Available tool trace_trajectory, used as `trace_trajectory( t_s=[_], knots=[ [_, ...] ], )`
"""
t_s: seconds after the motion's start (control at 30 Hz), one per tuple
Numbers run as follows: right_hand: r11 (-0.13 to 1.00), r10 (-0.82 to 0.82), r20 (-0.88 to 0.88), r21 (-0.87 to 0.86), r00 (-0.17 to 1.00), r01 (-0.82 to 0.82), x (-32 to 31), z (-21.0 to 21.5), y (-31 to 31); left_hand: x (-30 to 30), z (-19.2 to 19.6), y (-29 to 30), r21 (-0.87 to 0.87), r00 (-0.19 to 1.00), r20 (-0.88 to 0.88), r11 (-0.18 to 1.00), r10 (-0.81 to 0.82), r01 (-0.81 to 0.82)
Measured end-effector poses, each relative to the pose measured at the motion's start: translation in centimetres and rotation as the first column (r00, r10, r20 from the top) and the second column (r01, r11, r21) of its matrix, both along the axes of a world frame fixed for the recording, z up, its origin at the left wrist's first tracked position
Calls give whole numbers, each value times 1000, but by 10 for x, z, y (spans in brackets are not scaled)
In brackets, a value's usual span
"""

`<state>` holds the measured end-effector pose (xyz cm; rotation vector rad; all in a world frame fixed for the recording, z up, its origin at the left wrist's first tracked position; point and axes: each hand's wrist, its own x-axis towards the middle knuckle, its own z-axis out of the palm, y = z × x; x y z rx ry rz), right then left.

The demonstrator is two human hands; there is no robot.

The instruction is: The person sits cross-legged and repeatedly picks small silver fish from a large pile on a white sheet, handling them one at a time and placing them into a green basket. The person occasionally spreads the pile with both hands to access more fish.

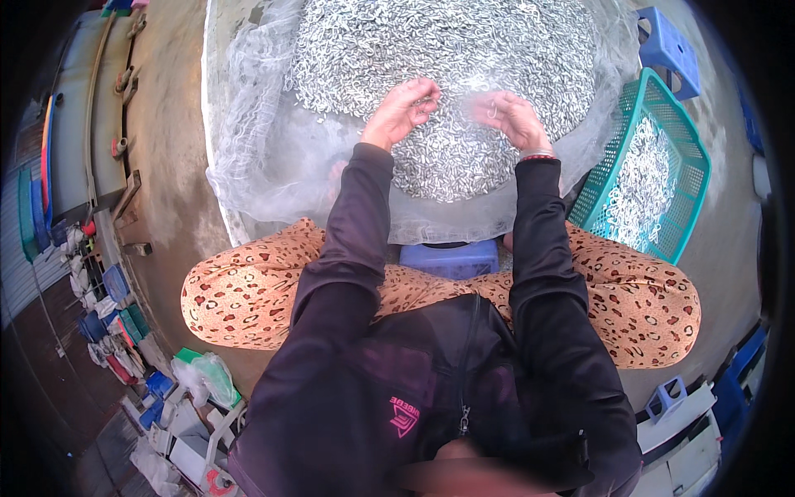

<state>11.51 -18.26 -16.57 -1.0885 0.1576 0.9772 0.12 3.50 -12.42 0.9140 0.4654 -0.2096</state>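
Observation:
A wide heap of small silvery fish [447, 50] lies on a sheer white net [273, 149] in front of me. My left hand [404, 112] is over the near part of the heap, its fingers curled in toward the thumb; whatever they hold is too small to make out. Facing it across a short gap, my right hand [512, 118] has its fingers pointing inward, the tips smeared by motion. A ring and a red bracelet show on that hand and wrist. Whether my hands touch the fish is unclear.
At my right a green plastic basket [609, 178] holds paler, curled small pieces. A blue stool [669, 51] stands beyond it. Close before my lap is a blue plastic stool or box [451, 258]. Piled goods and bags [203, 381] lie far left on the concrete floor [170, 124].

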Motion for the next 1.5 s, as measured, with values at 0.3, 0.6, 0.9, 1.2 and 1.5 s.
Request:
trace_trajectory(
  t_s=[0.3,0.6,0.9,1.2,1.5],
  knots=[
    [789,-273,-286,480,919,384,21,15,-39,-2,-65,-57,939,937,-343,3,-62,343],
    [748,-318,-174,558,932,360,30,48,-40,4,-12,0,624,989,-99,767,-111,148],
    [697,-249,-160,655,955,292,12,49,-31,24,5,-8,-200,975,17,956,223,-216],
    [563,-305,-239,735,922,377,9,75,-23,43,-67,-25,967,965,-251,-53,-75,248],
    [366,-39,-318,878,947,310,28,-36,-40,34,-9,-11,-194,971,156,970,181,-150]
  ],
)
